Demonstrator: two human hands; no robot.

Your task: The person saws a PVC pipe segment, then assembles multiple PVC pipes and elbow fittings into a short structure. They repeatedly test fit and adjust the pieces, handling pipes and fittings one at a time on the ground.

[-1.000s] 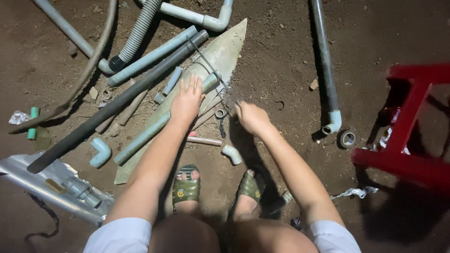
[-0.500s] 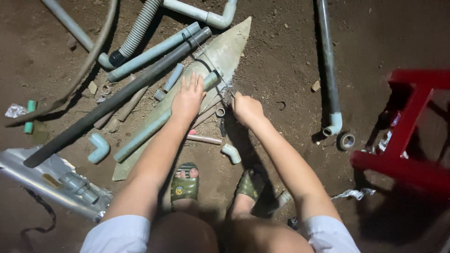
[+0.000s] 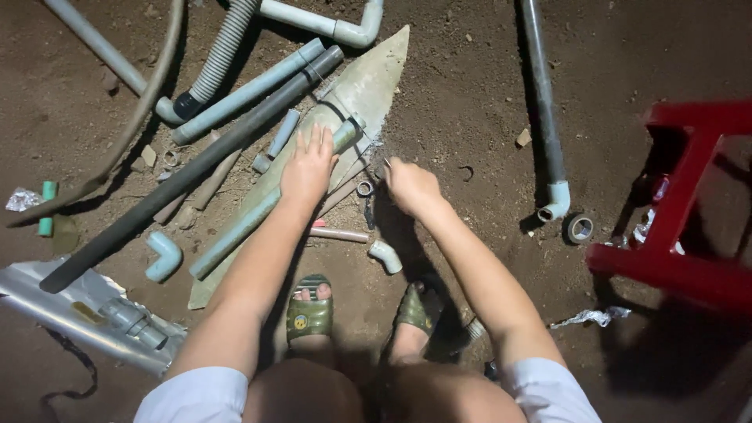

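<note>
Left hand (image 3: 308, 167) presses flat, fingers (image 3: 313, 138) spread apart, on the pale green pipe (image 3: 235, 231) lying across the board (image 3: 368, 86); right hand (image 3: 410, 185), fingers curled together, grips something hidden at the pipe's end.

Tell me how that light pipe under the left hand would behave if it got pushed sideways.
The pale pipe looks rigid and straight, so it probably won't flex. Being round and lying on a flat board, it could roll once the left hand lifts. It seems hollow plastic, likely light.
</note>
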